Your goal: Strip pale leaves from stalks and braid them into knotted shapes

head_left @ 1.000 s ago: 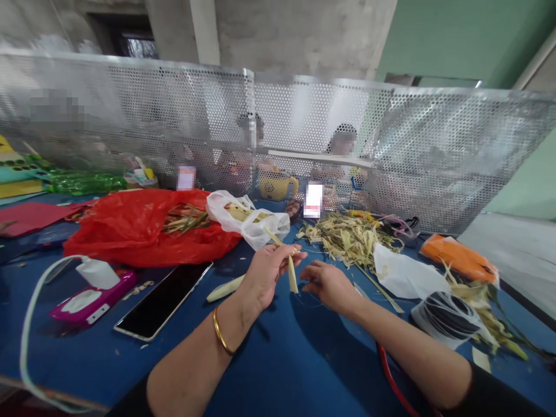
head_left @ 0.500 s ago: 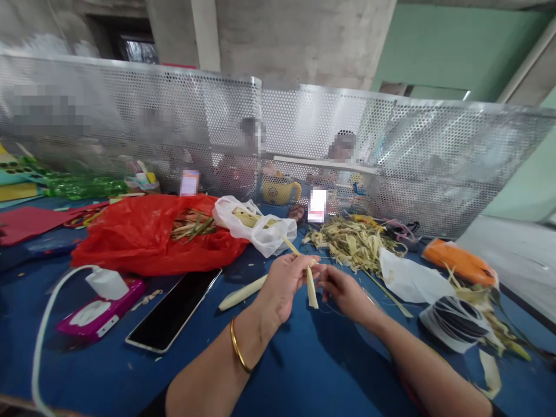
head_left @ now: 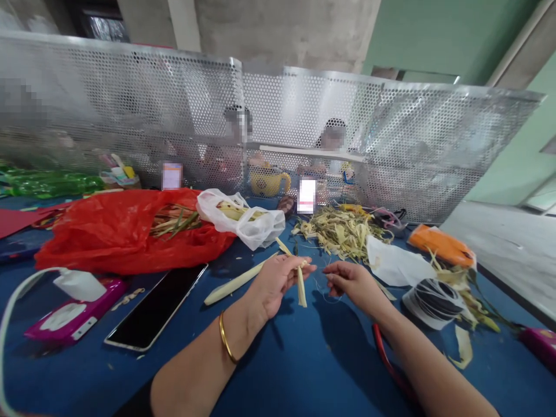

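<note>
My left hand (head_left: 273, 282), with a gold bangle at the wrist, is closed on a pale corn husk strip (head_left: 302, 291). One end of the strip hangs below my fingers, and the other sticks up past the thumb. Just to the right, my right hand (head_left: 354, 288) is closed in a pinch on a fine thread (head_left: 332, 299) that loops loosely between the hands. Exactly where the thread meets the husk is too fine to make out. A longer rolled husk (head_left: 230, 288) lies on the blue table (head_left: 278, 376) beside my left hand.
Left are a red bag (head_left: 108, 231), a white bag (head_left: 260, 229), a phone (head_left: 158, 310) and a purple power strip (head_left: 82, 315). Right are a husk pile (head_left: 343, 231), a thread spool (head_left: 434, 302) and an orange bundle (head_left: 443, 245). A perforated screen (head_left: 304, 110) stands behind; people sit beyond it.
My right hand has drawn away from the husk to the right, widening the gap between my hands. The view has shifted right, and my left hand keeps its hold on the husk.
</note>
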